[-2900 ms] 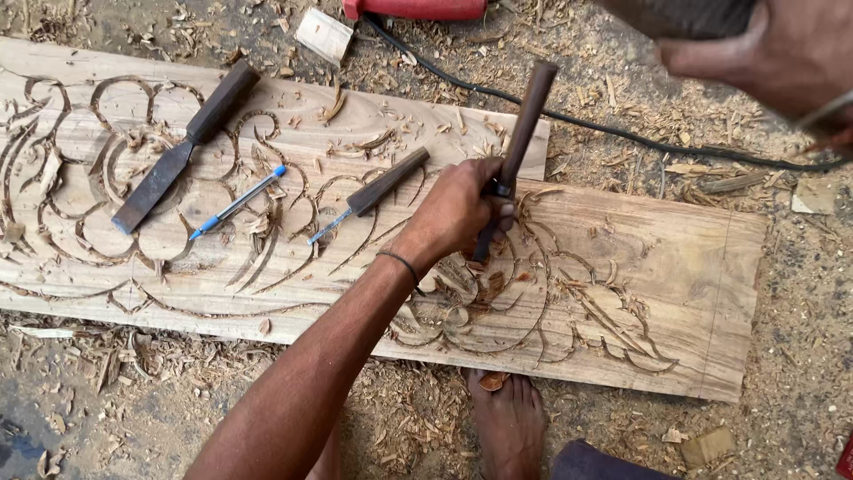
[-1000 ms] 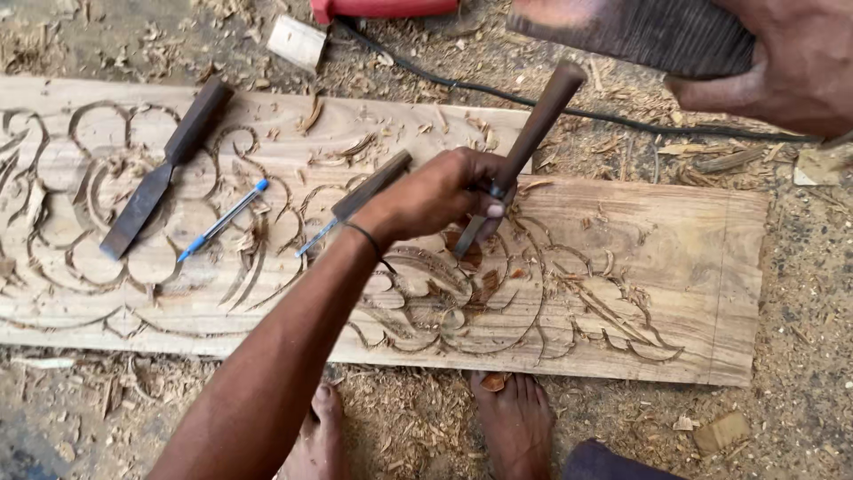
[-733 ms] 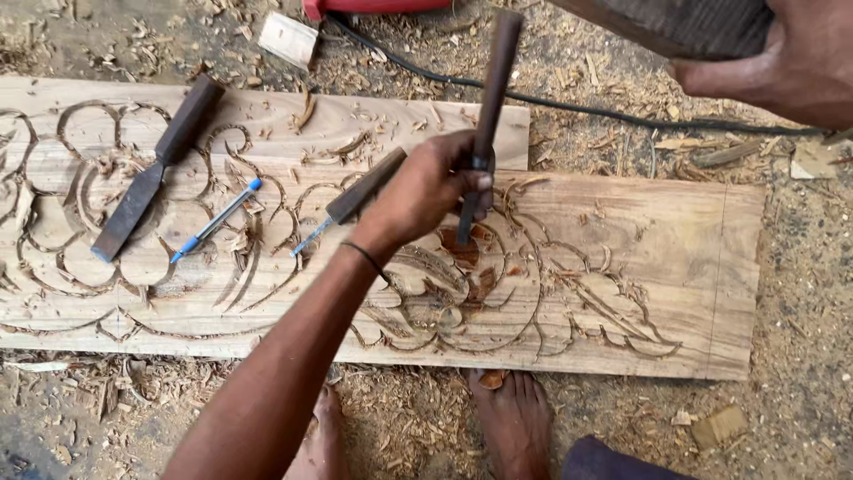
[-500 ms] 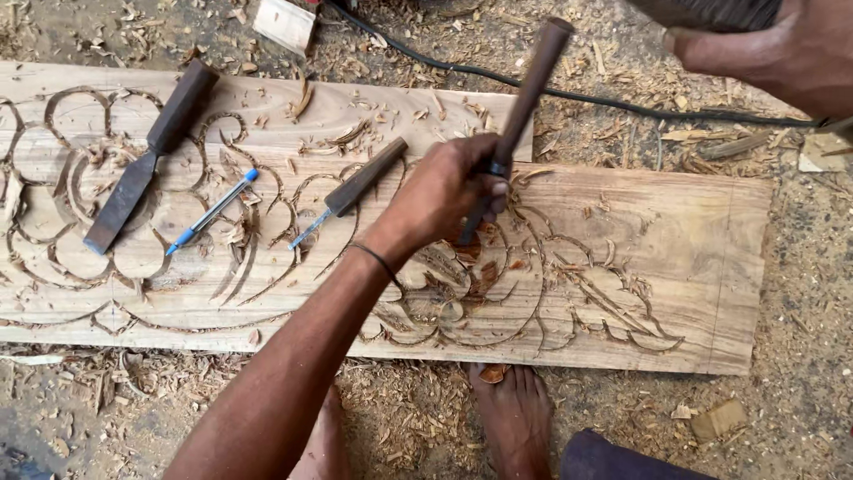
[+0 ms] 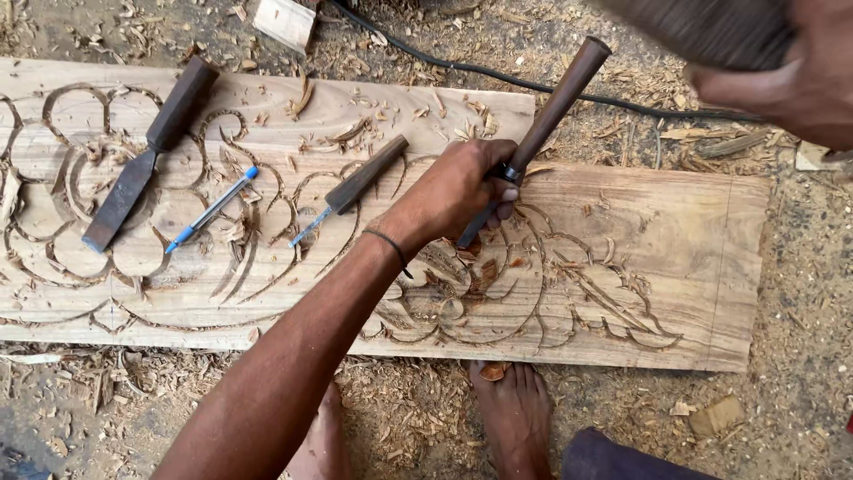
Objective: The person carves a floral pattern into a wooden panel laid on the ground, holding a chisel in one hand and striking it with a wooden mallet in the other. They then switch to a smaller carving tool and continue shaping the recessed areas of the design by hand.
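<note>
Chisel (image 5: 542, 124) gripped by left hand (image 5: 453, 191) — tilted, on carved plank (image 5: 693, 240)

Three chisels: one gripped (image 5: 542, 124), two lying loose (image 5: 147, 151) (image 5: 355, 182). One blue pen (image 5: 213, 209). One carved plank (image 5: 675, 240). One mallet (image 5: 711, 31). One black cable (image 5: 498, 76). Two bare feet (image 5: 515, 422).

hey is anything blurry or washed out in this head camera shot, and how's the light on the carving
In the head view, the right hand and the dark mallet it grips are motion-blurred at the top right corner; the left hand, its chisel and the carved plank are sharp. The light is soft and even, with faint shadows, and no glare or washed-out patches.
</note>
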